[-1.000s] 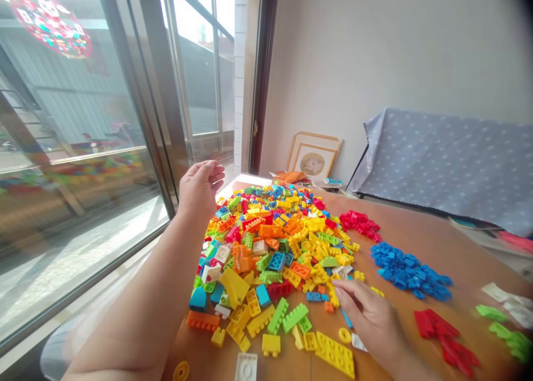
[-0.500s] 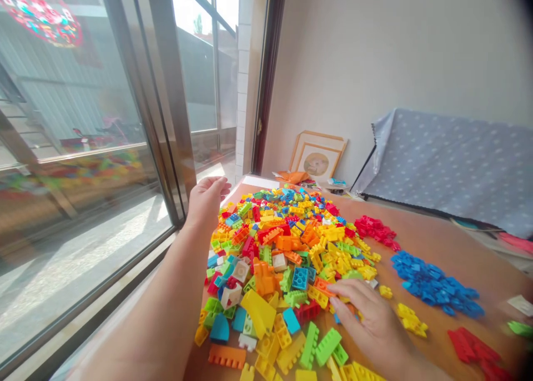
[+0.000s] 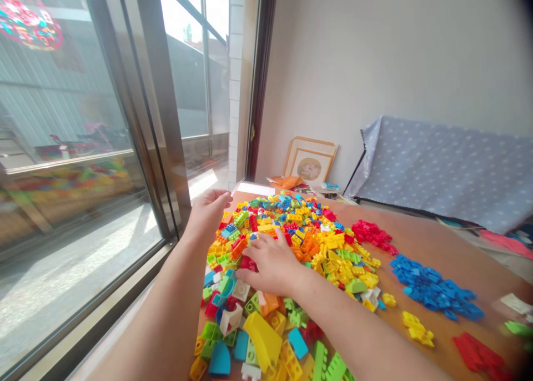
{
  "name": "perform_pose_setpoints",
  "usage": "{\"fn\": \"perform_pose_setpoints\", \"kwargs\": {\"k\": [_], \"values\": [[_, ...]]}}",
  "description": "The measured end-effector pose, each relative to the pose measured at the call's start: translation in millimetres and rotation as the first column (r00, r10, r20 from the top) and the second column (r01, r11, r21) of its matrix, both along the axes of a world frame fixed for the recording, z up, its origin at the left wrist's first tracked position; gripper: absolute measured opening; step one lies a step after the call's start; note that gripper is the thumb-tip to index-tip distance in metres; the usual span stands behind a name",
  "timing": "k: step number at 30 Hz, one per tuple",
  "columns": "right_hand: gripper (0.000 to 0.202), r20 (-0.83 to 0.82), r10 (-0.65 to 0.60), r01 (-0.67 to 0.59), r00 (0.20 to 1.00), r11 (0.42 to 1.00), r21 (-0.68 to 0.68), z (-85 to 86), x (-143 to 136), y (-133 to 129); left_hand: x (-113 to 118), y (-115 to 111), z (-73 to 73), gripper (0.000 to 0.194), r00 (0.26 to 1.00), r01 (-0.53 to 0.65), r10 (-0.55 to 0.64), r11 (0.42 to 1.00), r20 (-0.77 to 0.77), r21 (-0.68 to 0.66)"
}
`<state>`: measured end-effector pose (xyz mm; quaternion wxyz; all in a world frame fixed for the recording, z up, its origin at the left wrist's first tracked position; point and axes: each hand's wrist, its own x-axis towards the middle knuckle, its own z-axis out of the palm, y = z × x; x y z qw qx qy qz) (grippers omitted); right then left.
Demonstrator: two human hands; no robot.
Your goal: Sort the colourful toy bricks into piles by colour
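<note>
A large heap of toy building bricks (image 3: 333, 242) in many colours covers the table. My right hand (image 3: 272, 261) reaches over the middle of the heap with its fingers spread, palm down. A red brick (image 3: 249, 263) lies between its thumb and forefinger; I cannot tell whether they touch it. At the heap's left edge, by the window, my left hand (image 3: 209, 210) is raised with curled fingers and the tips drawn together; whatever they may hold is hidden. Below the right hand lie a yellow curved piece (image 3: 263, 339) and a white brick (image 3: 231, 319).
Separate piles lie along the right: red pieces (image 3: 372, 235), blue pieces (image 3: 435, 286), yellow pieces (image 3: 417, 329) and more red pieces (image 3: 481, 354). A window frame (image 3: 156, 120) borders the table (image 3: 449, 247) on the left. Picture frames (image 3: 310, 161) lean on the wall behind.
My right hand has moved left and away from me, from an orange brick at the near right to the middle of the heap, and its fingers have spread. My left hand stays nearly still.
</note>
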<state>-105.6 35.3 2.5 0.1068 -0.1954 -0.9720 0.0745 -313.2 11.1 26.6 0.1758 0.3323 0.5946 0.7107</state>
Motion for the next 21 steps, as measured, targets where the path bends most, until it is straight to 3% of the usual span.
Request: {"fn": "perform_pose_setpoints", "kwargs": {"k": [7,12,21], "values": [[0.030,0.162,-0.149,0.134,0.975,0.986,0.103,1.9,42,19,1,6,-12.1,0.025,0.996,0.004,-0.015,0.992,-0.082,-0.128],[0.029,0.193,-0.241,0.220,0.951,0.968,0.121,0.9,80,31,9,11,-23.5,0.025,0.978,0.017,-0.068,0.968,-0.195,-0.252],[0.024,0.208,-0.341,0.313,0.917,0.937,0.156,1.3,117,50,21,23,-44.4,0.025,0.845,0.091,-0.302,0.895,-0.442,-0.437]]}}
